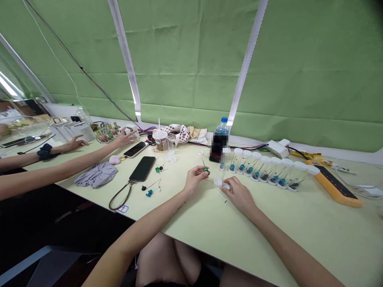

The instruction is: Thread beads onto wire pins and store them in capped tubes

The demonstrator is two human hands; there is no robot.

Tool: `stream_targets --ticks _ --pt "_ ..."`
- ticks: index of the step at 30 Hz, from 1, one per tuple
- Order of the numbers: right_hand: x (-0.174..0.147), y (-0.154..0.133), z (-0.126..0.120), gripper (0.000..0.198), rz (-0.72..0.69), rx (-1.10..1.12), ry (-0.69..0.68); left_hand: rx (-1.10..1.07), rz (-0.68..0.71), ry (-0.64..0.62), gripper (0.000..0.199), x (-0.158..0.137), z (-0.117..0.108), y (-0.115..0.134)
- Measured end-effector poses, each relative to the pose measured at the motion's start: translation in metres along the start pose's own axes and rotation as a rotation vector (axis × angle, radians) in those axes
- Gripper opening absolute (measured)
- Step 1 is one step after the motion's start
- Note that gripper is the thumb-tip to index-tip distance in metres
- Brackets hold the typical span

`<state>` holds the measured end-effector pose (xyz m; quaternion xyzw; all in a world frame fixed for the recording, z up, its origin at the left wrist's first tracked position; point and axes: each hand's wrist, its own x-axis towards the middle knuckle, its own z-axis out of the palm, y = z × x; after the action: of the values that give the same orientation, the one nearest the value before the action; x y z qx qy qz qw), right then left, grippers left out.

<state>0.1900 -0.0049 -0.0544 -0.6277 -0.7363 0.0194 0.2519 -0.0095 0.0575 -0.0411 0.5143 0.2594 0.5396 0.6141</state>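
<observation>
Between the thumb and fingers of my left hand (195,179) is a small green and black part (206,170) with a thin metal rod pointing up from it. My right hand (239,194) is closed on a small white cap (225,186), held low over the table. Just beyond that cap, a transparent tube (220,174) stands close to my right fingertips; whether they touch it I cannot tell. A small L-shaped hex key (222,196) lies on the table between my hands.
Right of my hands, several capped tubes (255,169) with blue or dark parts stand in a row by an orange power strip (335,185). Left are loose blue parts (149,193), green parts (157,170), a phone (143,168) and grey cloth (96,174). Another person's hand (124,138) reaches across.
</observation>
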Motion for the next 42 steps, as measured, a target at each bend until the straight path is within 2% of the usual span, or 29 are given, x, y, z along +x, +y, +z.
stream_targets --ticks 5,9,12,16,20,25,28,31,36,39,42 --pt "-0.001 -0.001 0.001 0.025 0.011 0.007 0.019 0.047 0.06 0.025 0.029 0.0 0.001 0.002" --pt "-0.003 -0.008 -0.007 0.026 -0.003 0.102 0.142 0.083 0.094 0.047 0.029 0.0 0.003 0.008" --pt "-0.002 -0.023 -0.023 0.026 -0.054 0.255 0.275 0.162 0.164 0.024 0.028 -0.004 0.006 0.014" --pt "0.001 -0.052 -0.053 0.029 -0.132 0.432 0.429 0.386 0.324 -0.009 0.023 -0.015 0.013 0.025" --pt "0.012 -0.074 -0.075 0.028 -0.09 0.572 0.344 0.496 0.41 -0.021 0.022 -0.024 0.02 0.032" --pt "0.03 -0.075 -0.087 0.028 -0.017 0.714 0.238 0.51 0.459 0.02 0.02 -0.021 0.026 0.033" --pt "0.039 -0.074 -0.093 0.03 -0.03 0.702 0.25 0.506 0.465 0.013 0.021 -0.011 0.032 0.034" --pt "0.048 -0.071 -0.1 0.03 -0.075 0.631 0.332 0.468 0.444 -0.018 0.027 0.002 0.038 0.035" --pt "0.057 -0.057 -0.105 0.031 -0.077 0.544 0.428 0.468 0.392 -0.02 0.062 0.018 0.045 0.03" --pt "0.059 -0.051 -0.105 0.032 -0.066 0.524 0.464 0.491 0.325 -0.088 0.075 0.022 0.047 0.02" --pt "0.06 -0.051 -0.104 0.031 -0.062 0.515 0.489 0.505 0.25 -0.166 0.074 0.024 0.048 0.006"
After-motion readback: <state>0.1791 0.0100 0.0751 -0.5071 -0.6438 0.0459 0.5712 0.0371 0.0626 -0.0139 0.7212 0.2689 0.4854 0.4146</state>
